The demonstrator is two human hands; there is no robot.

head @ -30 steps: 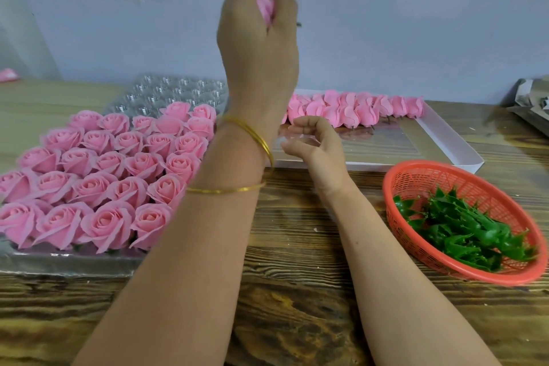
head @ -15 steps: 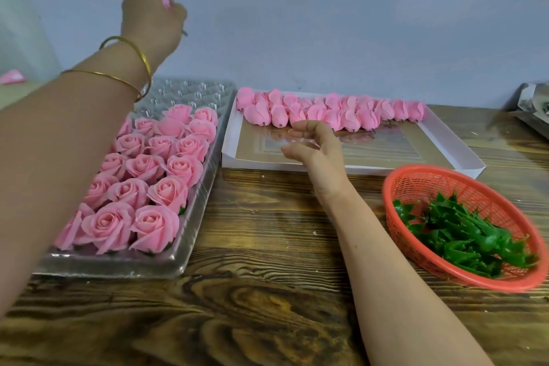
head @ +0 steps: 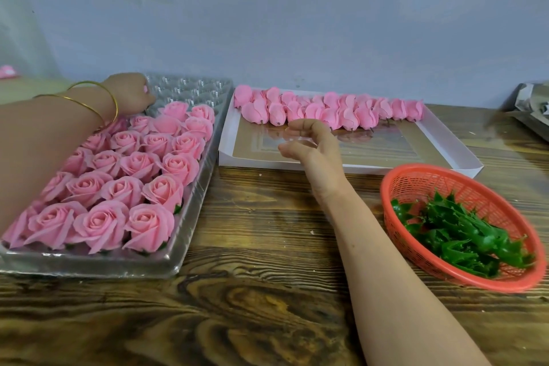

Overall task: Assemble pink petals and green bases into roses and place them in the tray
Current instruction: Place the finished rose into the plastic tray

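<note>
Dark-grained wooden table (head: pixel 267 246) runs up to a plain grey-blue wall (head: pixel 297 24). At its far left the left hand (head: pixel 130 95), with two thin gold bangles (head: pixel 113 102) on the wrist, is fisted tightly around a pink rose (head: pixel 145 88), of which only a sliver shows between the fingers. That fist sits low over the far end of a clear plastic cupped tray (head: pixel 190 89). Finished pink roses (head: pixel 139 163) fill the rows nearer than the fist. The right hand (head: pixel 312 151) holds nothing, its fingers loosely curled over the near edge of a shallow white cardboard box (head: pixel 252 162). Just beyond its fingertips lies a row of pink petal buds (head: pixel 326 110). Right of its forearm, a red plastic mesh basket (head: pixel 475 196) holds green leafy bases (head: pixel 463 238).
</note>
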